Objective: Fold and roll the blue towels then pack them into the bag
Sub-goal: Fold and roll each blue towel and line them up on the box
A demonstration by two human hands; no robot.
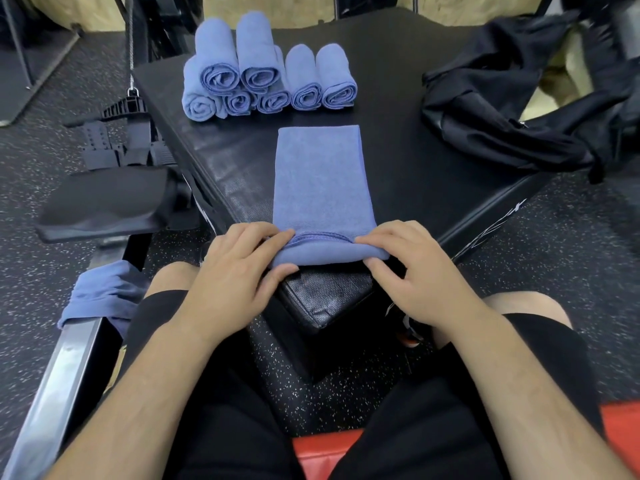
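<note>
Towel (322, 178) near end rolled | left hand (235, 271), right hand (415, 268) | fingers gripping it

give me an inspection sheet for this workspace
surface: black padded platform, carrying the towels and the bag
job's things: folded blue towel lying flat, near end turned into a first roll; stack of rolled towels at the far edge; black bag slumped far right; loose blue towel draped over a metal rail, lower left
clutter: black handle beside the platform
hands: left hand and right hand each pinch an end of the roll
cables: chain hanging far left; no wires seen
surroundings: speckled rubber floor, black seat pad, red pad
</note>
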